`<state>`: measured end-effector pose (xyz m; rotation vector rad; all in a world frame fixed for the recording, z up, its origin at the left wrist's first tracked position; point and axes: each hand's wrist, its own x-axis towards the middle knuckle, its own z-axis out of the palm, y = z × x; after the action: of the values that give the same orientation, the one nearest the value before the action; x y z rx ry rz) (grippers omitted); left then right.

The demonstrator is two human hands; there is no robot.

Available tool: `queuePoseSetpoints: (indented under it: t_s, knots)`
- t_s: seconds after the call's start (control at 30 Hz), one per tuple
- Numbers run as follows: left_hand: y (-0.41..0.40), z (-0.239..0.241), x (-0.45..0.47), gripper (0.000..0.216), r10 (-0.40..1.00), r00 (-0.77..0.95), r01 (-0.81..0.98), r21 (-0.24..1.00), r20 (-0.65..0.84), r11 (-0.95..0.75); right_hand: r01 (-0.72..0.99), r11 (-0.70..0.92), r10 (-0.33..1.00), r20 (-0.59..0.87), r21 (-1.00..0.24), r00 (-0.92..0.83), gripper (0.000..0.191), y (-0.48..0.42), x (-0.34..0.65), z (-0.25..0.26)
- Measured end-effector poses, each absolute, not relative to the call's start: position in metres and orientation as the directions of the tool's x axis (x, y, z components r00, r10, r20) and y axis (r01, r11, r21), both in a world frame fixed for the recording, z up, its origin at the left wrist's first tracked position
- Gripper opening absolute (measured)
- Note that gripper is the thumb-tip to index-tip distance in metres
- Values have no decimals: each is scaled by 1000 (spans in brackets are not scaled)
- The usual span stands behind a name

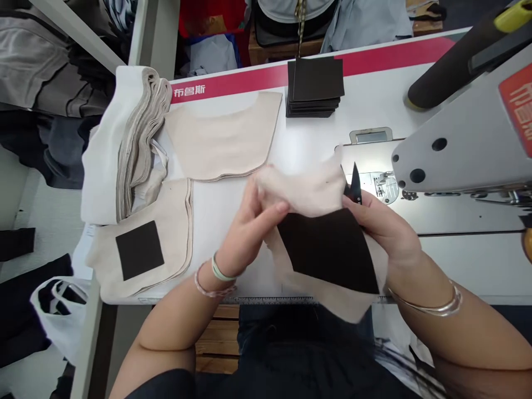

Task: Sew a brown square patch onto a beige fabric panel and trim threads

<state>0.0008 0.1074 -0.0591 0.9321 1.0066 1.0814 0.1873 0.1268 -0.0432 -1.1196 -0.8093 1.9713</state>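
My left hand [253, 219] pinches the folded upper part of a beige fabric piece [303, 191] that has a dark brown square patch [330, 249] sewn on it. My right hand [380, 221] grips the same piece at its right edge and also holds small black thread snips [355, 183], whose blades point up past the fabric. The piece is lifted off the white table [457, 260] in front of the sewing machine's needle area [384, 185].
A grey sewing machine head [469, 138] fills the right. A stack of dark brown squares [315, 86] sits at the back. Loose beige pieces [226, 138] lie in the middle, a pile with a patched piece [141, 252] on top at the left, and a tall folded stack [133, 138] beside it.
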Motion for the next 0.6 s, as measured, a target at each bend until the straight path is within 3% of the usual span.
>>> queuePoseSetpoints:
  t_s: [0.07,0.17,0.27,0.4,0.6]
  knots:
    - [115,-59,-3,31,896,311,-304,861,-316,409,-230,-512,852,-454,-828,-262,20,129,187,-44]
    - [122,-59,-6,32,910,206,-382,827,-359,412,-204,-452,892,-434,-868,-128,18,132,187,-50]
    - [127,-60,-7,44,934,-5,-441,839,-358,319,-220,-459,885,-421,-861,-196,18,134,188,-54]
    - [132,-64,-9,48,931,-94,-468,842,-352,270,-240,-505,842,-413,-829,-348,29,135,192,-55]
    - [134,-69,-11,48,922,-170,-514,830,-347,218,-209,-513,833,-423,-833,-358,30,136,193,-53]
